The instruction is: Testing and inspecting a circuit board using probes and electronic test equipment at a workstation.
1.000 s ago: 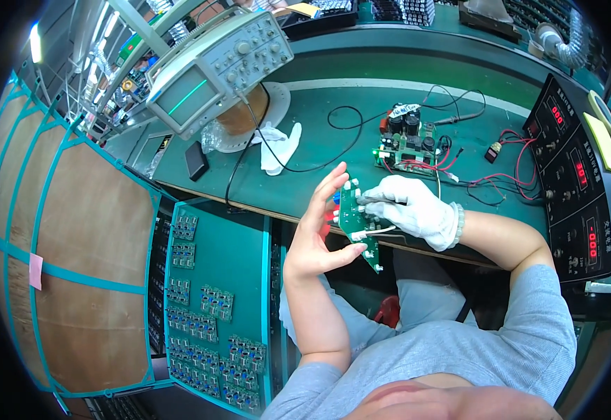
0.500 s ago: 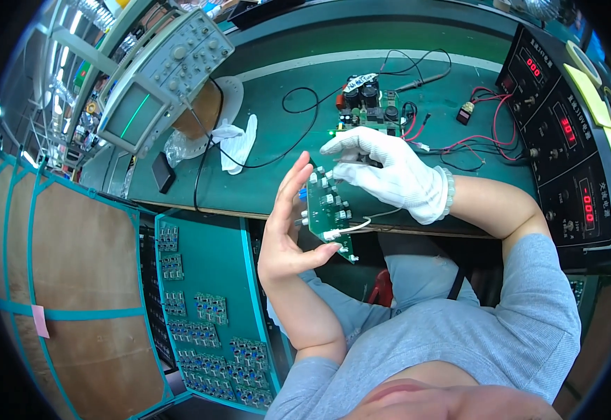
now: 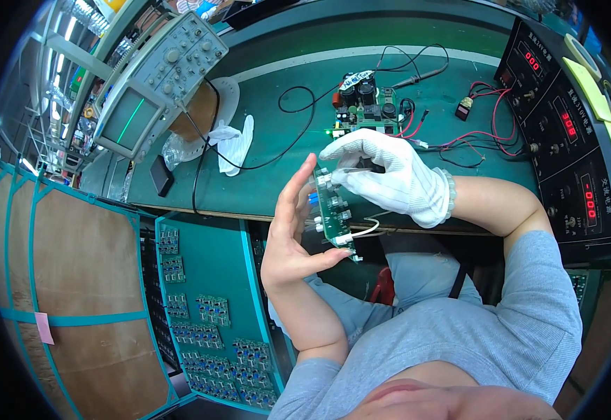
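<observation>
My bare left hand (image 3: 293,241) grips a green circuit board (image 3: 335,218) by its edges, thumb at the lower end and fingers along the far side. The board is tilted up, with white connectors and blue parts on it. A white cable (image 3: 367,229) loops from its lower part. At the board's upper end is my right hand (image 3: 393,175) in a white glove, its fingers curled in a pinch. What they hold is too small and partly hidden to name. Behind the gloved hand, a larger board with black capacitors (image 3: 367,98) lies on the green bench (image 3: 270,84).
An oscilloscope (image 3: 158,87) with a green trace stands at the left. Near it are a white glove (image 3: 235,145) and a black box (image 3: 162,175). Power supplies (image 3: 564,126) with red digits stand at the right. Red and black leads (image 3: 484,133) cross the bench. Several boards (image 3: 225,364) lie on a lower-left panel.
The held board has shifted slightly right and turned more edge-on. My gloved fingers have come closer to its upper end. A red readout on the middle supply has changed.
</observation>
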`<state>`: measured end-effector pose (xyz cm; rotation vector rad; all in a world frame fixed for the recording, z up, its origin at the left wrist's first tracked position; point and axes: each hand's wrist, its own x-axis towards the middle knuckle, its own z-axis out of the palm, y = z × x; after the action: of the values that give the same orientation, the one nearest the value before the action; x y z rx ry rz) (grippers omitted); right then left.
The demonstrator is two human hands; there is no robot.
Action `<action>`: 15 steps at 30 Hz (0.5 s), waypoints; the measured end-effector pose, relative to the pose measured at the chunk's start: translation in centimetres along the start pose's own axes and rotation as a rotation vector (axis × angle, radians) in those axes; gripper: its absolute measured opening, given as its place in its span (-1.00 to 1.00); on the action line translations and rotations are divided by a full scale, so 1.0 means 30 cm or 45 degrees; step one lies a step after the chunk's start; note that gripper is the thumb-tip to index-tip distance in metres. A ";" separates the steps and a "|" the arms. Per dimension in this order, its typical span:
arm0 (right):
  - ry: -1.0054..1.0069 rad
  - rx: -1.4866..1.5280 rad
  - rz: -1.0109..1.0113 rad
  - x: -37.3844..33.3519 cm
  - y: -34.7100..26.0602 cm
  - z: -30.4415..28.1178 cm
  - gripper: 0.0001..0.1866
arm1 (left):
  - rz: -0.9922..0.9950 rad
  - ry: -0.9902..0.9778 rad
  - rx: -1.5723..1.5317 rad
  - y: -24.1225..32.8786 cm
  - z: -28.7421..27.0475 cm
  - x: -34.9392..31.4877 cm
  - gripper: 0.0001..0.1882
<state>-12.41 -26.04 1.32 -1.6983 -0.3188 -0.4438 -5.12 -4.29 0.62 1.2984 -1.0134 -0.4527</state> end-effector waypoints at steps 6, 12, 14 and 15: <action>0.024 0.112 0.089 -0.003 -0.012 0.008 -0.61 | 0.047 -0.023 0.101 -0.009 -0.009 -0.001 0.20; -0.009 0.104 0.056 -0.010 -0.005 0.004 -0.61 | 0.095 -0.012 0.197 -0.013 0.000 0.004 0.18; 0.027 0.139 0.054 -0.004 0.010 0.008 -0.62 | 0.144 -0.003 0.365 -0.007 0.012 0.007 0.18; 0.042 0.158 0.031 0.000 0.017 0.010 -0.62 | 0.155 0.007 0.451 -0.005 0.019 0.010 0.17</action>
<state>-12.14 -25.82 0.84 -1.5707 -0.2952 -0.4252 -5.39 -4.90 0.57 1.5387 -1.1975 -0.1801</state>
